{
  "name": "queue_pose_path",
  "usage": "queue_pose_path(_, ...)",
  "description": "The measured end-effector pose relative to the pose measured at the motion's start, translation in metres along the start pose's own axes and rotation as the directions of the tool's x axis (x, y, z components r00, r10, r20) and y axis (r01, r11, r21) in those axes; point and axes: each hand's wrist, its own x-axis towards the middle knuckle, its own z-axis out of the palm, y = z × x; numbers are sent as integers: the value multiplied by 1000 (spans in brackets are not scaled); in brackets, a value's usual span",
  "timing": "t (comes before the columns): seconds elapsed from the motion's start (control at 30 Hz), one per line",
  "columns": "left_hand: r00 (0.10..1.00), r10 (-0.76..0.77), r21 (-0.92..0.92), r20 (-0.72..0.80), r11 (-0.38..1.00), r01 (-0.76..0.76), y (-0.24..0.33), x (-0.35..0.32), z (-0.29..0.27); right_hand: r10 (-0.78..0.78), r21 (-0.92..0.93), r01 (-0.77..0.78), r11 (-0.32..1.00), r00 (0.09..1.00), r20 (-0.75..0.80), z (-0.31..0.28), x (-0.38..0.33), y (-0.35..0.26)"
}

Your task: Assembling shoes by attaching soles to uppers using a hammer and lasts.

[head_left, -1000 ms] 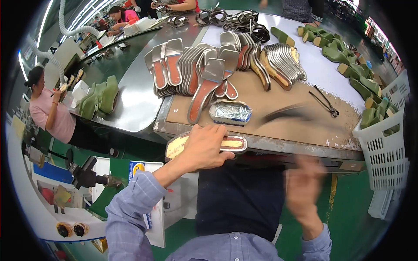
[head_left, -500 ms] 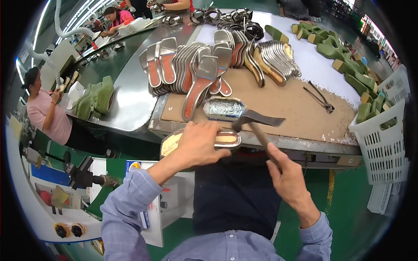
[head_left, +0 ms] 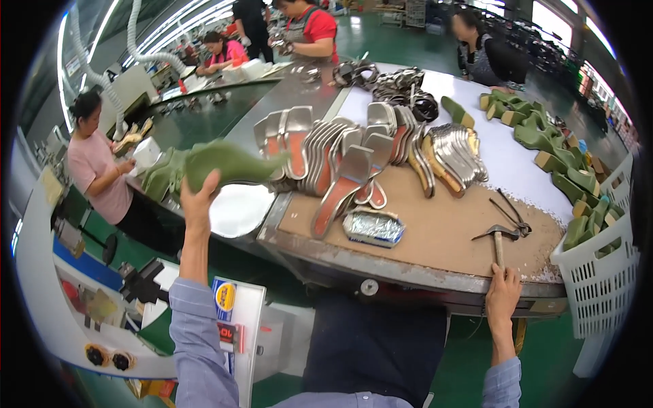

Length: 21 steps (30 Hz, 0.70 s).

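Observation:
My left hand [head_left: 198,197] is raised at the left, its fingers closed round a green shoe last [head_left: 231,163] held sideways beside other green lasts [head_left: 162,173]. The underside of the held last is hidden. At the right front edge of the table, my right hand [head_left: 503,289] grips the wooden handle of a hammer [head_left: 498,248]. The hammer's dark head lies on the brown board [head_left: 435,231], touching or nearly touching a pair of pincers [head_left: 515,216].
Insoles with silver edges [head_left: 333,153] stand stacked mid-table, behind a foil-topped small box [head_left: 373,227]. Green lasts [head_left: 544,139] line the right side, near a white plastic basket [head_left: 598,272]. Co-workers [head_left: 102,156] stand and sit around the far and left sides.
My left hand has moved up and left from the front edge, where it held a sole-up shoe piece, and now holds a green last. The hammer has gone right and down onto the board.

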Motion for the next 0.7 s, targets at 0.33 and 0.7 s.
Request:
queue_pose_path(0.33,984,24,888,-179,433,151,-130,71,-109,41,12,-42,999,996,76,-5,24,-8)
queue_pose_path(0.7,818,213,362,534,816,-450,-15,-118,109,-14,486,-57,872,990,141,66,203,-129)
